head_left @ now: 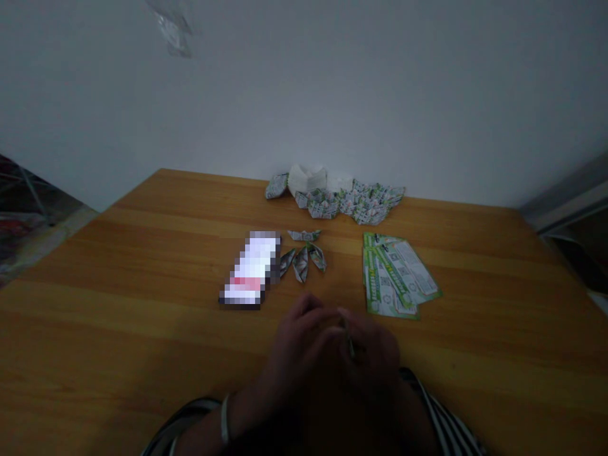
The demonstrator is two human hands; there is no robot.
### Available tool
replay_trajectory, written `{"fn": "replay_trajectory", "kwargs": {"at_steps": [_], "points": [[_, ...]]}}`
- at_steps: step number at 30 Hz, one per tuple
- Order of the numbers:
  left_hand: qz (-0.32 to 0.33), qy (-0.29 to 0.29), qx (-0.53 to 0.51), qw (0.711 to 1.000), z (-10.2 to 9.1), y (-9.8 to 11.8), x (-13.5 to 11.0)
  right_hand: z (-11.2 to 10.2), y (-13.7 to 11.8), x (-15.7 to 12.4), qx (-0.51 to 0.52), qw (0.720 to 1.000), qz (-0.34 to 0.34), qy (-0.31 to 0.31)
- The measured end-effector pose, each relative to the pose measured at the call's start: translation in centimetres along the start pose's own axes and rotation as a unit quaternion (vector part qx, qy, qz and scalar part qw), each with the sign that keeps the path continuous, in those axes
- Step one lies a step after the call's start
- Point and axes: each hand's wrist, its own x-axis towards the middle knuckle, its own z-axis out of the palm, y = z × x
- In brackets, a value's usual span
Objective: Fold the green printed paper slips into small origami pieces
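At the near edge of the table, my left hand (304, 339) and my right hand (373, 348) meet fingertip to fingertip. Both are closed on a small folded piece of paper (350, 345), mostly hidden by the fingers and dim in shadow. Just beyond my hands lie several small boat-shaped folded papers (301, 263), printed grey and green. To the right of them is a fanned stack of green and white printed leaflets (394, 278), flat on the wood.
A phone (251, 269) with a lit, blurred screen lies left of the folded papers. Along the wall stand larger clusters of folded paper (370, 201) and a white folded stack (308, 179). A scrap of clear plastic (173, 31) hangs on the wall above the wooden table (118, 253).
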Motion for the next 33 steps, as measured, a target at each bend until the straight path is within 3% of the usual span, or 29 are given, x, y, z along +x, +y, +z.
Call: {"fn": "replay_trajectory", "kwargs": {"at_steps": [3,6,16,21,25,30,33], "points": [[-0.008,-0.067,0.022,0.997,0.1,0.1,-0.5,0.0,0.5,-0.1,-0.013,0.998,0.004,-0.061],[-0.019,-0.077,0.034,0.996,0.3,0.3,-0.5,0.1,0.7,0.1,-0.016,0.995,0.015,-0.097],[-0.041,-0.014,0.006,0.999,0.1,0.0,-0.5,-0.1,0.1,0.7,0.058,0.992,0.009,-0.111],[-0.113,0.055,-0.12,0.985,-0.5,-0.3,0.5,-1.5,0.9,1.2,0.019,0.996,0.02,-0.087],[-0.167,0.038,-0.226,0.959,-0.4,-0.5,0.9,-1.7,1.7,1.2,0.041,0.994,0.005,-0.103],[-0.211,-0.029,-0.29,0.933,0.1,-0.9,0.8,-1.5,1.4,1.0,0.118,0.988,0.07,-0.067],[-0.217,-0.028,-0.257,0.941,0.0,-0.6,0.6,-1.5,0.7,1.0,0.21,0.962,0.166,-0.049]]}}
